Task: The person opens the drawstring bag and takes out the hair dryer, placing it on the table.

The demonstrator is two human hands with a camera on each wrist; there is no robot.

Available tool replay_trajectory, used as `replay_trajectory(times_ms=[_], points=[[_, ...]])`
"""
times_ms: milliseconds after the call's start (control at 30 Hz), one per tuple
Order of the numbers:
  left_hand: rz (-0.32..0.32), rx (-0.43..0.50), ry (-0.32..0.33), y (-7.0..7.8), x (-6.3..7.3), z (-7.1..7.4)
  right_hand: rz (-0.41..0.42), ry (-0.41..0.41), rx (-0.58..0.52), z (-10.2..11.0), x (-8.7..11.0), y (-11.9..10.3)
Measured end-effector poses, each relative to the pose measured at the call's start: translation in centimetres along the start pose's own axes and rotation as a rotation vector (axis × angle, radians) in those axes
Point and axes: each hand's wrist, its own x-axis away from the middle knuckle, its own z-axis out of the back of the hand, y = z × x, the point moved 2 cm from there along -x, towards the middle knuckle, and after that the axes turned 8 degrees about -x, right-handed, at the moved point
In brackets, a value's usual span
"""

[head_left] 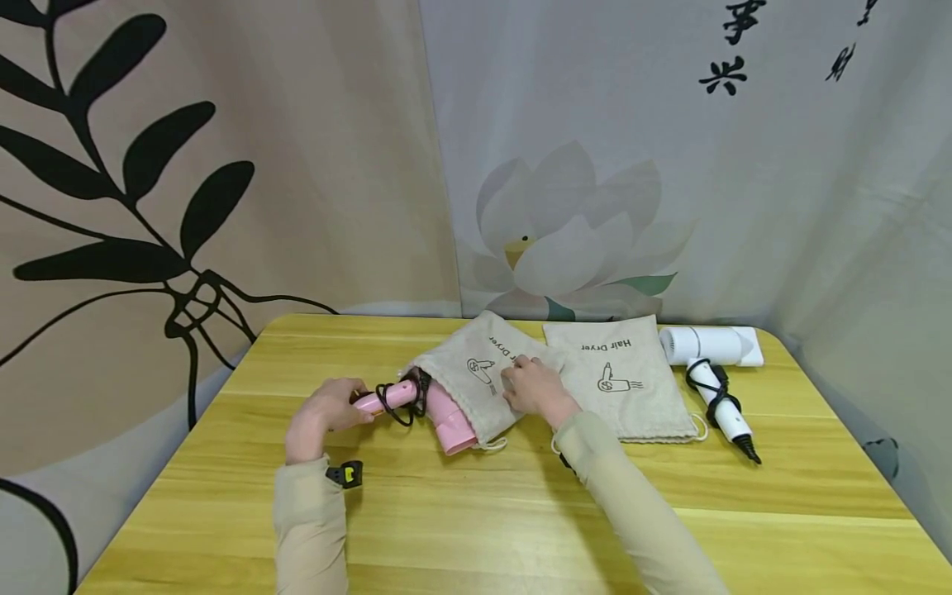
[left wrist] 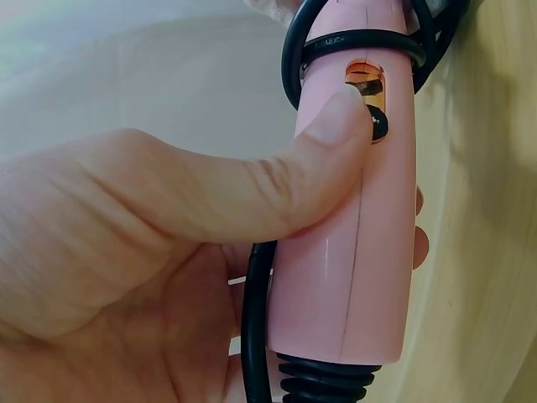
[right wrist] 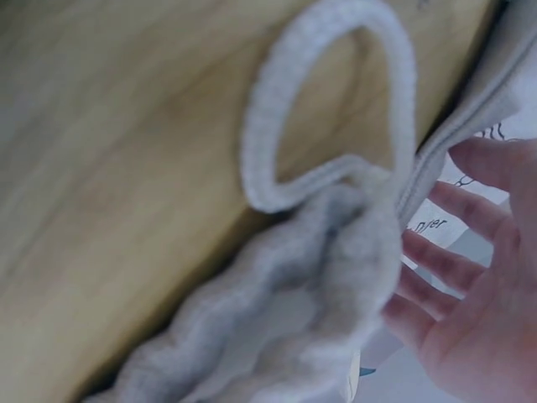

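A pink hair dryer (head_left: 450,423) lies partly inside a pale cloth drawstring bag (head_left: 455,355), its nozzle and handle sticking out of the mouth. Black cord is looped round the handle. My left hand (head_left: 327,411) grips the handle's end. In the left wrist view the thumb presses beside the switch (left wrist: 369,101), with fingertips showing behind the handle. My right hand (head_left: 537,390) rests on the bag's printed face. In the right wrist view its fingers are spread against the cloth, near the scalloped mouth and a white drawstring loop (right wrist: 260,134).
A second bag (head_left: 621,405) printed "Hair Dryer" lies flat to the right. Beyond it are a white hair dryer (head_left: 710,345) and its cord-wrapped handle on the wooden table (head_left: 446,529). A printed curtain (head_left: 357,165) hangs behind the table.
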Motion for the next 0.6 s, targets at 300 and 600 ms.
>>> replay_trajectory(times_ms=[300, 600], points=[[-0.013, 0.011, 0.009, -0.33, 0.18, 0.05, -0.014, -0.009, -0.021, 0.07, -0.02, 0.08], [-0.020, 0.002, 0.012, -0.50, 0.36, 0.12, -0.031, -0.022, -0.031, 0.05, -0.01, 0.16]])
